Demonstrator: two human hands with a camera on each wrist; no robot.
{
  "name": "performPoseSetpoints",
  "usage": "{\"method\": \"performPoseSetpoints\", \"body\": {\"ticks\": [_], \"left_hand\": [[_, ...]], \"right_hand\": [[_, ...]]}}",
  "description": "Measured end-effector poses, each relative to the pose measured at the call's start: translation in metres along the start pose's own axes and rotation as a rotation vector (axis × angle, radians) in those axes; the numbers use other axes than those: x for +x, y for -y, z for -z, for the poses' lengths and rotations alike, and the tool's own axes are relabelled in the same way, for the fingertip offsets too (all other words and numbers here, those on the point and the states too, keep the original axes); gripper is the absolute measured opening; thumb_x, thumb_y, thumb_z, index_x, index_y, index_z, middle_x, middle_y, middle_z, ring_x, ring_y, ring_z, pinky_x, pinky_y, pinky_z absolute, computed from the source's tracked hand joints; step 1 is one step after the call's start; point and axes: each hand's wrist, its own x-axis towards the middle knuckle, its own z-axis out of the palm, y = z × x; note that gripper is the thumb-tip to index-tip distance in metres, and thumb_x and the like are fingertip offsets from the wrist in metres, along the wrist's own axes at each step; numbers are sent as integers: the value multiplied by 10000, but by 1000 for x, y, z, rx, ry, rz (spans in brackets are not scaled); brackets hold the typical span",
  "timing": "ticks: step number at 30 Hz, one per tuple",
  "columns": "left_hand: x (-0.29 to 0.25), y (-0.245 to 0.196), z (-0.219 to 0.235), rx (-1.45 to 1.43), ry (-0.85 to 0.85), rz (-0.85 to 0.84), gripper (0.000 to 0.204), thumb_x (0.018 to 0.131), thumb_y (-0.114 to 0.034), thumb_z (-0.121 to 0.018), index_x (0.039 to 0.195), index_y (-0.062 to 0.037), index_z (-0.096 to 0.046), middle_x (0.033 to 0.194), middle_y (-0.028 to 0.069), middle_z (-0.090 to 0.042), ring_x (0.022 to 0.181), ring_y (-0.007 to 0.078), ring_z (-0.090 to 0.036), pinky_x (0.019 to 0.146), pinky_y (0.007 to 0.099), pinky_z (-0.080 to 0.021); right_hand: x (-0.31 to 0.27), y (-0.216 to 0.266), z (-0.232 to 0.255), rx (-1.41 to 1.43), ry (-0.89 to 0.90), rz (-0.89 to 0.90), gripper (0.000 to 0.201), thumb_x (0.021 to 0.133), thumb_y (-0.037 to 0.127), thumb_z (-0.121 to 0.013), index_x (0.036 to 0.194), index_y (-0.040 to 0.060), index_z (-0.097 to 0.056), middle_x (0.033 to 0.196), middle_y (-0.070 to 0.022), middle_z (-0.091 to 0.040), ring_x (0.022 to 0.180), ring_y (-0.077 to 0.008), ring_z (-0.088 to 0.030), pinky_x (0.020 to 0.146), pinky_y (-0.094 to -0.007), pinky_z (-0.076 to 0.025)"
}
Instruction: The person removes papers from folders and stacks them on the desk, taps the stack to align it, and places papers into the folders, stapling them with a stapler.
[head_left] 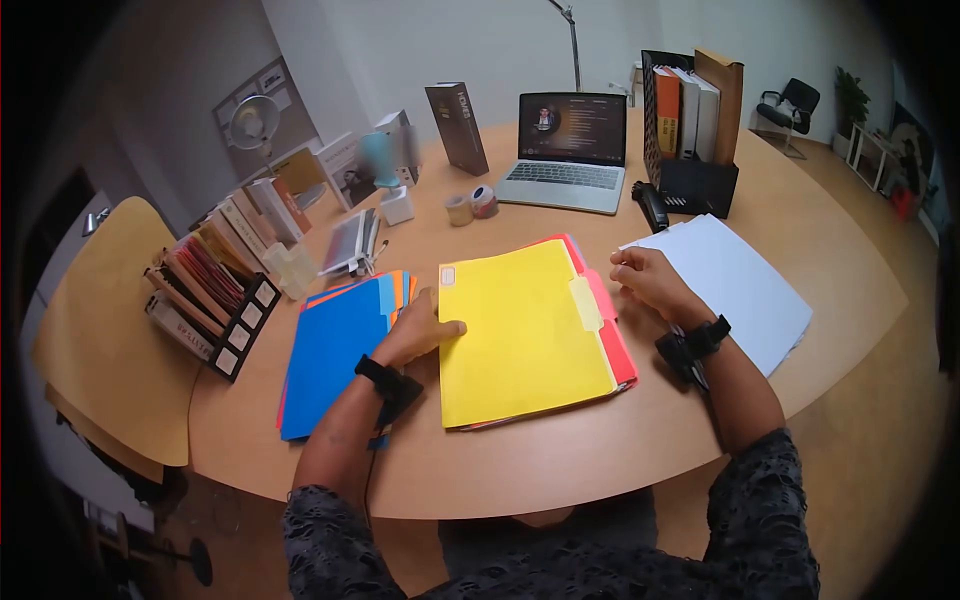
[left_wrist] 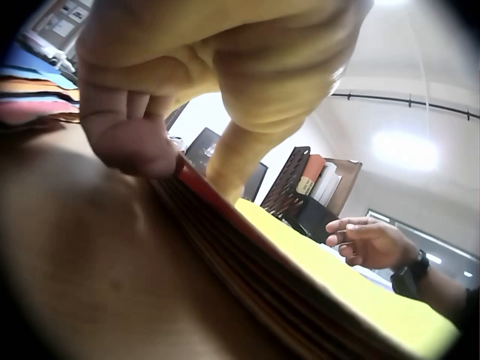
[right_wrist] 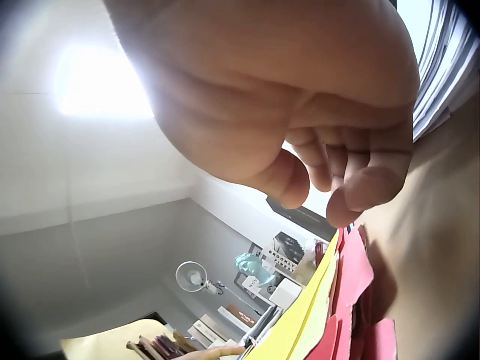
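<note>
Lying flat on the wooden desk (head_left: 480, 485), a yellow folder (head_left: 520, 340) is the top one of a stack, and red folders (head_left: 618, 360) come out from under it on the right side. The left hand (head_left: 412, 330) grips the stack at its left edge: the thumb (head_left: 452, 328) rests over the yellow cover, while the curled fingers (left_wrist: 135, 146) are against the side of the stack, as the left wrist view shows. The right hand (head_left: 652, 282) is in the air just beside the right edge, near the red tabs. Its fingers are loosely bent, with some space between thumb and fingertips, and they hold nothing.

To the left of the stack there is a blue folder (head_left: 335, 350) upon other coloured ones; to the right, white papers (head_left: 745, 290). Behind stand an open laptop (head_left: 570, 130), a dark box-like book (head_left: 458, 130) and a black file holder (head_left: 700, 188) with books; two tape rolls (head_left: 472, 207) are placed before the laptop. A row of binders (head_left: 205, 285) is at the far left. Farther in the room are a lamp (head_left: 254, 122), a black chair (head_left: 790, 105) and a plant (head_left: 848, 100).

Both forearms reach forward from dark, textured sleeves, each with a black strap at the wrist.
</note>
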Motion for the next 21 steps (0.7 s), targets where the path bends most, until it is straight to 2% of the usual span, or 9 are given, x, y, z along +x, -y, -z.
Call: {"method": "performPoseSetpoints", "body": {"ticks": [4, 6, 7, 10, 12, 16, 17, 20, 21], "left_hand": [[-2, 7, 21, -413, -30, 175, 365, 911, -139, -647, 1201, 60, -546, 1072, 146, -670, 912, 214, -675, 814, 311, -553], [-4, 29, 42, -905, -35, 304, 278, 965, -104, -579, 1198, 45, -559, 1074, 120, -669, 913, 201, -673, 828, 321, -556], [-10, 38, 55, -977, -40, 212, 283, 984, -120, -559, 1220, 36, -553, 1093, 111, -668, 931, 192, -670, 840, 327, -557], [-42, 58, 106, -993, -33, 90, 327, 981, -179, -576, 1239, 19, -553, 1168, 102, -654, 1010, 189, -656, 895, 326, -539], [-62, 79, 130, -1040, -159, 182, 373, 998, -166, -532, 1302, 47, -494, 1232, 134, -619, 1056, 223, -647, 914, 339, -532], [-110, 124, 171, -1011, -218, 280, 378, 1009, -163, -505, 1304, 70, -473, 1228, 152, -612, 1067, 250, -647, 921, 359, -534], [-118, 147, 181, -1015, -150, 305, 570, 986, -182, -548, 1466, 18, -316, 1362, 164, -530, 1172, 235, -591, 986, 351, -502], [-138, 171, 192, -864, -212, 364, 482, 991, -178, -538, 1408, 23, -405, 1291, 152, -585, 1093, 234, -630, 940, 346, -529], [-142, 204, 199, -775, -230, 432, 402, 987, -199, -553, 1327, 9, -499, 1153, 118, -645, 968, 210, -665, 832, 331, -560]], "right_hand": [[-2, 3, 1, 32, 12, -42, 363, 933, 193, -596, 1230, -14, -573, 1010, -73, -637, 800, -128, -620, 675, -251, -479], [1, -1, 2, 57, 26, -59, 365, 937, 189, -591, 1238, -16, -564, 1018, -76, -636, 802, -132, -623, 668, -249, -480], [2, -4, 3, 74, 33, -59, 357, 941, 182, -587, 1234, -19, -561, 1015, -76, -635, 799, -133, -624, 657, -246, -482], [2, -6, 4, 125, 49, -68, 334, 949, 166, -578, 1222, -25, -557, 1002, -75, -631, 787, -132, -623, 630, -242, -484], [0, -6, 4, 161, 62, -74, 320, 952, 158, -573, 1212, -28, -556, 994, -73, -628, 779, -129, -621, 615, -241, -485], [-1, -5, 1, 205, 106, -92, 302, 957, 143, -564, 1209, -23, -544, 963, -55, -615, 743, -103, -594, 592, -239, -480], [0, -5, 1, 210, 117, -104, 300, 960, 140, -561, 1211, -22, -538, 954, -48, -609, 728, -93, -580, 585, -235, -474], [2, -8, 1, 232, 152, -118, 296, 963, 132, -553, 1214, -21, -523, 939, -34, -598, 708, -82, -557, 577, -236, -466], [4, -9, 0, 226, 150, -118, 296, 963, 132, -553, 1214, -21, -523, 939, -34, -598, 708, -82, -557, 577, -236, -466]]}}
